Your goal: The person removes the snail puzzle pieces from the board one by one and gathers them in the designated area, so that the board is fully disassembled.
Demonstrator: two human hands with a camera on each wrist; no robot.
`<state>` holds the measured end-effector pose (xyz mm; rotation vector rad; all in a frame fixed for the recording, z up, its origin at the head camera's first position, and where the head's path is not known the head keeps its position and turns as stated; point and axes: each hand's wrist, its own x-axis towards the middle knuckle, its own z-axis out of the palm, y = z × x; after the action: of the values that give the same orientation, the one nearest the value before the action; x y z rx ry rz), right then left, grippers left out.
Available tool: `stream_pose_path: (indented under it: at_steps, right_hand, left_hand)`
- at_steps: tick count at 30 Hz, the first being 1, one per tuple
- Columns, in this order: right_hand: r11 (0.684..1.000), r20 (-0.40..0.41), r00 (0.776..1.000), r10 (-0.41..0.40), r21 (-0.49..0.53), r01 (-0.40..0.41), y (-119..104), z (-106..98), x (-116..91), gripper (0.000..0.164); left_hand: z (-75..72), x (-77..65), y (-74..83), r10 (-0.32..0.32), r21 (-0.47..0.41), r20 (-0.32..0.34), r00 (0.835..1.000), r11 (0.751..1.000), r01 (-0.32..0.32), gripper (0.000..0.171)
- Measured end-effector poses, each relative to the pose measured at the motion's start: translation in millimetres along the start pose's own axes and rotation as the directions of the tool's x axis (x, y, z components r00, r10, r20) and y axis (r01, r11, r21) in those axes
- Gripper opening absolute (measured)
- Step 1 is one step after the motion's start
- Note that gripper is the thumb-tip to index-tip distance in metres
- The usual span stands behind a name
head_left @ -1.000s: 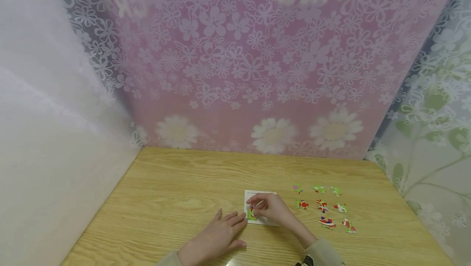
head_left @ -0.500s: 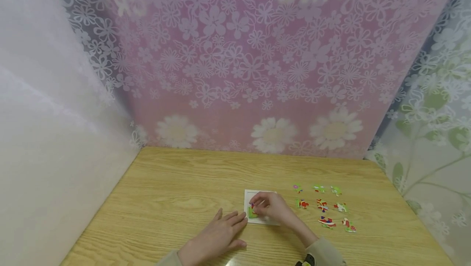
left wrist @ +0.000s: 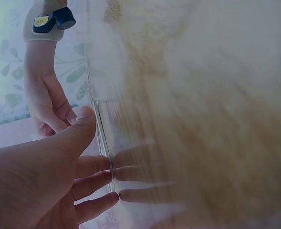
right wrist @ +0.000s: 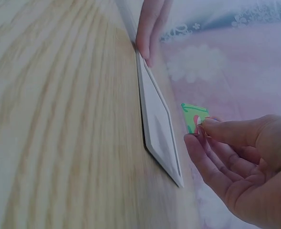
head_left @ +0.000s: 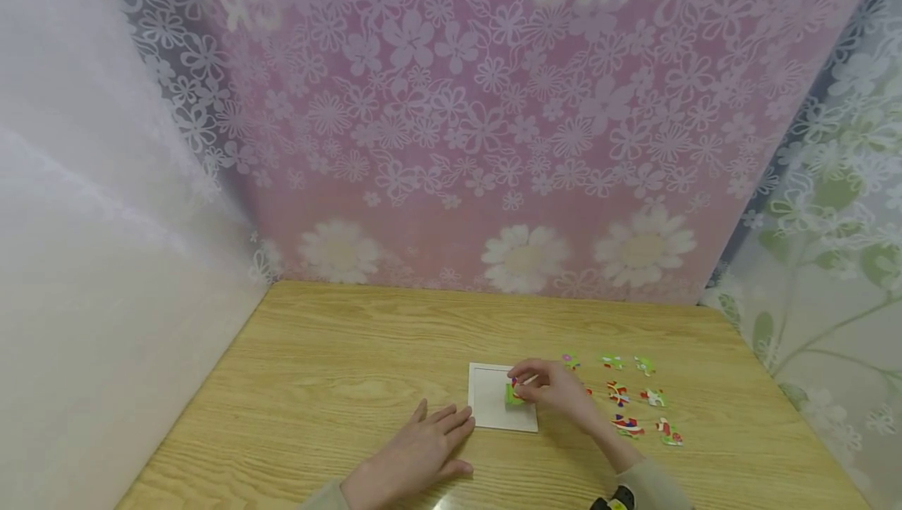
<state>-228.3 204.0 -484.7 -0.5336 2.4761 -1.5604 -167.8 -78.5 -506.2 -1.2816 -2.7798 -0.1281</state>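
Observation:
A white square puzzle frame (head_left: 493, 418) lies flat on the wooden table. My right hand (head_left: 560, 396) pinches a mostly green jigsaw piece (right wrist: 193, 117) between thumb and fingers, above the right part of the frame. In the right wrist view a gap shows between this piece and the frame. My left hand (head_left: 416, 451) lies with fairly straight fingers, their tips touching the frame's left edge. The left wrist view shows the same left hand (left wrist: 45, 176) with its fingertips at the frame's side.
Several loose jigsaw pieces (head_left: 618, 394) in green, red and white lie in rough rows on the table (head_left: 338, 361) right of the frame. Some are partly behind my right hand. A pink flowered curtain (head_left: 423, 181) stands at the table's far edge.
My right hand has lifted the green piece from the frame's lower left corner and carried it to the right. The frame's inside shows bare white there now. My left hand has stayed put.

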Motion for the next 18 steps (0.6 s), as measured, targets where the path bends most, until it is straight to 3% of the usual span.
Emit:
stream_pose_path:
  at_steps: [7,18]
  right_hand:
    - [1.0,-0.05,0.999,0.008,-0.025,-0.01,8,-32,-22,0.03]
    - [0.985,-0.102,0.995,-0.003,-0.171,-0.015,21,-69,-50,0.033]
  left_hand:
    - [0.6,-0.5,0.3,0.01,-0.004,-0.001,1.0,1.0,-0.01,0.067]
    - [0.2,-0.8,-0.1,-0.002,-0.045,0.024,1.0,0.999,0.003,0.069]
